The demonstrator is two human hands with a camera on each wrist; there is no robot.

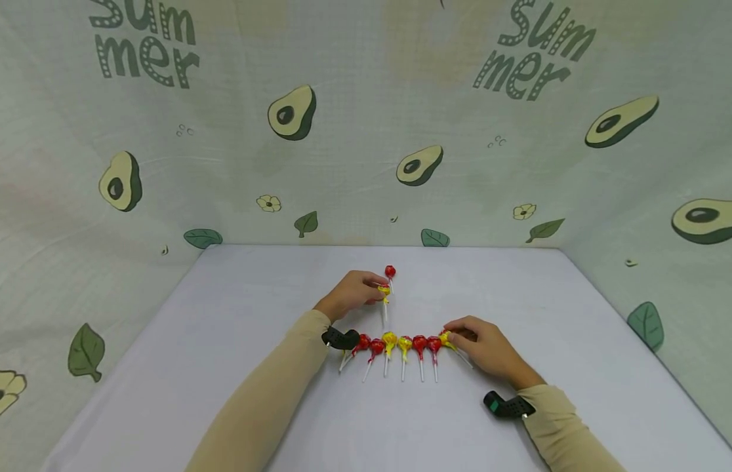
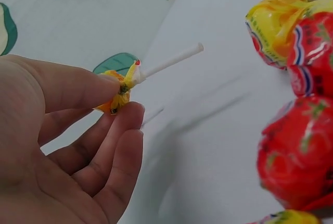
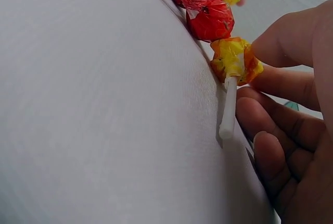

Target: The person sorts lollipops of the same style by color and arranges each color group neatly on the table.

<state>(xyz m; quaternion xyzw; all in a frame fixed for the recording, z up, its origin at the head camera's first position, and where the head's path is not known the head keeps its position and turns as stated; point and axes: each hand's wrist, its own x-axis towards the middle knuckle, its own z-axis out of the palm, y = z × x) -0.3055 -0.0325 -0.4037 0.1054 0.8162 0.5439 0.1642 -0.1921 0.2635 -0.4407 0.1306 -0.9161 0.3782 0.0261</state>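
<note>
My left hand (image 1: 359, 288) pinches a yellow lollipop (image 1: 384, 292) by its wrapped head between thumb and fingers. In the left wrist view the white stick (image 2: 174, 62) of that lollipop points away from the palm, above the cloth. A red lollipop (image 1: 390, 271) lies just behind it. At the right end of a row, my right hand (image 1: 481, 344) pinches another yellow lollipop (image 3: 235, 61) by the head; its stick slants toward the near right. Directly left of it lies a red lollipop (image 1: 433, 345), heads side by side.
The row on the white table (image 1: 460, 288) continues left with several red and yellow lollipops, among them a yellow one (image 1: 404, 344) and a red one (image 1: 376, 347). My left wrist camera (image 1: 340, 338) overlaps the row's left end. A printed cloth (image 1: 354, 170) rises behind the table.
</note>
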